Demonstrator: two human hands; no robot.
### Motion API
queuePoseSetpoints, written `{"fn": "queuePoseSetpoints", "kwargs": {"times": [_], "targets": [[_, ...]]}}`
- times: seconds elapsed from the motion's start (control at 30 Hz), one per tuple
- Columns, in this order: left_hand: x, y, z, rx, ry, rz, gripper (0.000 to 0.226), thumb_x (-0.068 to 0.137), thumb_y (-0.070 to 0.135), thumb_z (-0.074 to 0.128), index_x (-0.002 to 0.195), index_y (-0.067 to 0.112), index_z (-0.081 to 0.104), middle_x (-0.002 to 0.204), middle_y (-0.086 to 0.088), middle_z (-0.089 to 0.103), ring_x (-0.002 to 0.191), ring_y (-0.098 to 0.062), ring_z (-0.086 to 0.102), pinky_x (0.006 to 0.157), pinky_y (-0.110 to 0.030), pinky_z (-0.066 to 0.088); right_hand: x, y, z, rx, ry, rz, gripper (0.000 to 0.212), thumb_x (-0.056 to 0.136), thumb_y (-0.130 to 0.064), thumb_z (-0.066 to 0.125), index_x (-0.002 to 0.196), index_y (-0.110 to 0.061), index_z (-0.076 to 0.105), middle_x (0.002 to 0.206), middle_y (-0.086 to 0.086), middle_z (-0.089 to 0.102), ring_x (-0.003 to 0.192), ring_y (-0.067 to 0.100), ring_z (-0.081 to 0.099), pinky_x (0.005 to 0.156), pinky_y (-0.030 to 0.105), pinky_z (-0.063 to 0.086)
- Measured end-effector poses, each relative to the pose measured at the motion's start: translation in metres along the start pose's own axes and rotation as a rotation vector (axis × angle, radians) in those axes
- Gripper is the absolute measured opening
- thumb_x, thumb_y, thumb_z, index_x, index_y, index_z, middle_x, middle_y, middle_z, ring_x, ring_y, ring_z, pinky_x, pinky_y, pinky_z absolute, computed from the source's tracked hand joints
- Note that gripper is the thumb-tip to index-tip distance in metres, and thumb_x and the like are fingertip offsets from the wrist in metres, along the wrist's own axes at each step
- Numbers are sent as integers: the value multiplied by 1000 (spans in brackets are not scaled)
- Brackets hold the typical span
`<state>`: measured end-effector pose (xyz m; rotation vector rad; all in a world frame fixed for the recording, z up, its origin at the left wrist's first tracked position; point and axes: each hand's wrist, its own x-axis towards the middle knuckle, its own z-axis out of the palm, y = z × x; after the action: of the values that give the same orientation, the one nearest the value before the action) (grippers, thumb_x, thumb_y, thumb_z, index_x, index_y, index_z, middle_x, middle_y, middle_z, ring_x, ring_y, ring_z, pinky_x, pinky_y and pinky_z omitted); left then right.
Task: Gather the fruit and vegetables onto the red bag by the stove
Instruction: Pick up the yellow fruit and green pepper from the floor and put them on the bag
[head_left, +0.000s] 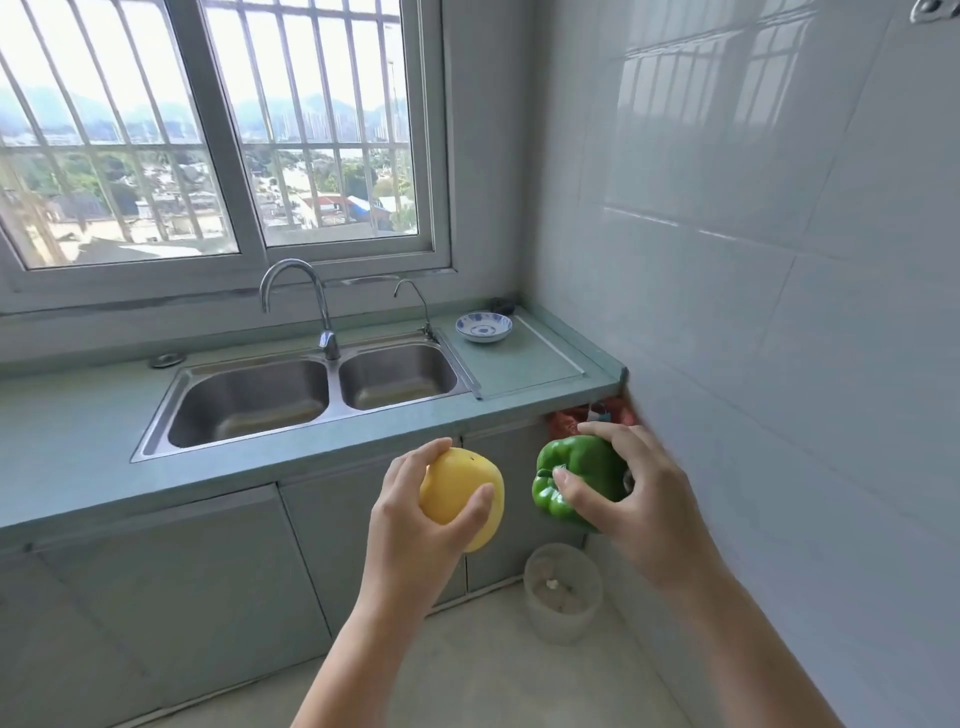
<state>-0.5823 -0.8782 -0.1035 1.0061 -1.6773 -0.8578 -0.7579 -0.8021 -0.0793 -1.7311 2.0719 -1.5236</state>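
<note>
My left hand (415, 514) grips a round yellow fruit (460, 491) in the air in front of the counter edge. My right hand (631, 488) holds a green bell pepper (571, 480) beside it, close to the tiled wall. Both are held below the countertop level, over the floor. Just behind the pepper, a bit of red plastic bag (569, 418) shows under the right end of the counter; most of it is hidden. No stove is in view.
A green countertop (78, 431) holds a double steel sink (291, 395) with a tall tap (311, 306). A blue-and-white bowl (484, 326) sits on a board at the right end. A translucent bin (563, 592) stands on the floor by the wall.
</note>
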Motion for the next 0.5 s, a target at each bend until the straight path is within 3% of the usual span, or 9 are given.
{"fn": "queuePoseSetpoints", "kwargs": {"times": [0.23,0.4,0.5], "targets": [[62,-40,-39,5,95,-79,51,65,45,71,112,36,53,106,25,47,98,-4,52,84,-34,49,62,-17,78,72,-126,-24,46,67,-44,66,109,-27,59,98,-13,55,95,-2,49,74,3,34],[95,-70,-74,-9,161,-125,47,71,37,75,112,37,53,108,20,51,100,-4,52,84,-30,47,94,-34,134,104,-202,-50,44,71,-35,75,111,-26,58,100,-16,54,97,-4,48,74,0,32],[105,-87,-100,-11,206,-163,48,73,28,76,115,34,53,113,9,54,100,-9,53,84,-30,47,105,-49,167,171,-235,-64,46,67,-41,69,110,-28,58,102,-20,53,98,-10,46,75,-1,32]]}}
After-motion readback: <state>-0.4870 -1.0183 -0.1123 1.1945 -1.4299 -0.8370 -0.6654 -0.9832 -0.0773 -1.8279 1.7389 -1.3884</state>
